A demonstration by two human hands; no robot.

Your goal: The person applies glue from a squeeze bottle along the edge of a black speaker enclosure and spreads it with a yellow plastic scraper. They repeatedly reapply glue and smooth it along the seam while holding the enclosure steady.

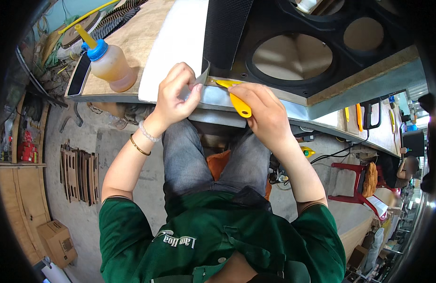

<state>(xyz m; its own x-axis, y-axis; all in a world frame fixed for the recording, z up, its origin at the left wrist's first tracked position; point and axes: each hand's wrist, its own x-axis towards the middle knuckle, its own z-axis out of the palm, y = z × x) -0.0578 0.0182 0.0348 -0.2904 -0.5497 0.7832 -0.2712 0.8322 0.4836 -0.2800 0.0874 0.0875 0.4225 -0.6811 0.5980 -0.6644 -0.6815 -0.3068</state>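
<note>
My left hand [179,92] pinches the lifted end of a thin grey flap [203,75] between thumb and fingers. That flap seems to belong to the black textured sheet [225,32] lying along the edge of a black speaker cabinet [336,62] with round cut-outs. In my right hand [265,113] is a yellow-handled craft knife [240,105]. Its tip points left, at the cabinet's bare wooden edge close to the flap; the blade is too small to make out clearly. Under my left hand lies a white padded sheet [172,42].
A bottle of amber liquid with a blue cap [113,67] stands on the bench at left, beside a phone [79,75]. Slotted wooden pieces [79,175] lie on the floor. To the right are bench tools, a red plastic chair [361,184] and another person [398,169].
</note>
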